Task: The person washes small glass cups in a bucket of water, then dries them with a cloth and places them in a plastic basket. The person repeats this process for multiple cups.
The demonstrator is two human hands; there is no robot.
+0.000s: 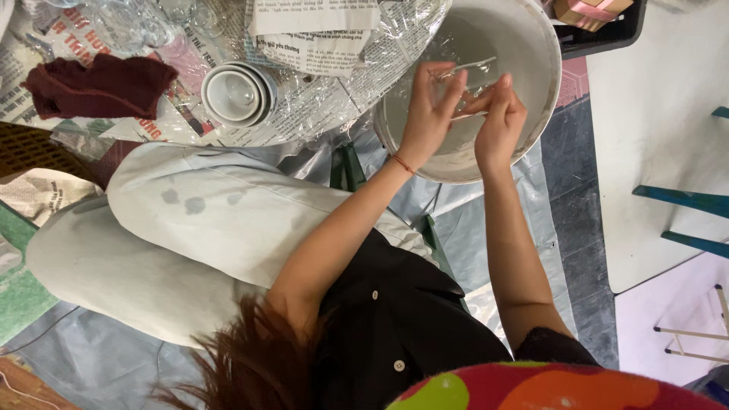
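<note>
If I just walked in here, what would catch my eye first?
Probably the two hands, left hand and right hand, holding a clear glass piece over a big white basin at top right. Left of it sit stacked white bowls and a dark red cloth on newspaper.

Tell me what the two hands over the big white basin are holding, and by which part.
Both hands, left and right, hold one small clear glass piece over the round white basin. Fingertips pinch its rim and sides; its exact shape cannot be told.
</note>
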